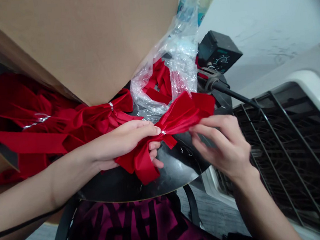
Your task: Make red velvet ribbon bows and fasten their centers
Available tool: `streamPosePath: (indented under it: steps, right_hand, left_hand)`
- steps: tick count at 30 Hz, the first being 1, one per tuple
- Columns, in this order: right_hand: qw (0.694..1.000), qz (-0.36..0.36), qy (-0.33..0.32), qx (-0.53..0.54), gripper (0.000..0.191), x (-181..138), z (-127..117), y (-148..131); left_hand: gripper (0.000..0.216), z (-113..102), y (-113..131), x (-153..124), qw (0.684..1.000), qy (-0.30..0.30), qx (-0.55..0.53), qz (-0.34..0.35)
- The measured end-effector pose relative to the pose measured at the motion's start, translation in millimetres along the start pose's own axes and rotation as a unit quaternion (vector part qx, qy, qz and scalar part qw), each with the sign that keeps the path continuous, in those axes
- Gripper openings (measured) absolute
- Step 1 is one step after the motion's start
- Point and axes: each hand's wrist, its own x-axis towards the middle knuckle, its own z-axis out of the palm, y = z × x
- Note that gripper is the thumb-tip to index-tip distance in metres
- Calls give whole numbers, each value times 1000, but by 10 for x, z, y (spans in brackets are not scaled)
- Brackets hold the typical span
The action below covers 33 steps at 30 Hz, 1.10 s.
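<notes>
A red velvet bow is held over a black rounded board on my lap. My left hand is closed on the bow's middle, where a thin silver wire binds it, and the bow's tails hang below the fingers. My right hand pinches the bow's right loop, fingers curled on the fabric. Another finished red bow with a silver tie lies just left of my left hand.
A pile of red bows covers the left side. A large cardboard box looms above. A clear plastic bag holds more red ribbon. A black dial device and a wire rack sit to the right.
</notes>
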Motion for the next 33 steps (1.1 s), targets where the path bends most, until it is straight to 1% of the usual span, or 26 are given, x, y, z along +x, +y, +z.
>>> streamPosePath:
  steps: [2,4,5,7,9,10,13,14,16,19,23,26,28,31,33]
  right_hand:
    - [999,3,8,45,38,-42,-2,-103]
    - [997,15,2,80,44,-52,26,-206]
    - [996,20,3,91,44,-39,46,-244]
    - [993,9,10,116,37,17,81,-276]
    - [991,-36,-4,132,27,97,93,-249]
    - [989,-71,-12,126,24,139,90,-220]
    - [979,-185,-28,80,21,248,62,-121]
    - [975,-210,-36,68,21,274,52,-95]
    - [970,-227,-66,54,22,311,35,-65]
    - [970,-212,-106,46,24,342,17,-68]
    - [972,-164,-150,75,28,391,10,-117]
    - [968,-131,-186,106,27,414,22,-153]
    - [969,-108,-194,111,23,405,41,-163]
    - [973,-89,-188,104,19,371,77,-159]
    - [970,-77,-191,127,14,359,95,-156]
  left_hand:
    - [30,15,7,4,1000,6,-9,-3]
    - [31,30,5,7,1000,10,-13,-8]
    - [30,34,-2,7,1000,11,-13,-7]
    - [30,33,-21,8,1000,12,-7,-4]
    - [31,23,-42,10,1000,9,10,-7]
    - [31,16,-52,12,1000,9,20,-12]
    - [22,3,-72,25,999,25,39,-28]
    - [18,1,-78,32,998,34,43,-30]
    - [20,-3,-88,47,997,44,55,-27]
    - [27,-17,-102,65,994,45,95,-15]
    - [29,-39,-100,71,988,44,145,8]
    - [27,-48,-86,70,987,40,158,7]
    - [22,-51,-79,69,985,35,167,10]
    - [16,-54,-72,63,981,28,190,25]
    - [14,-62,-62,51,975,16,221,32]
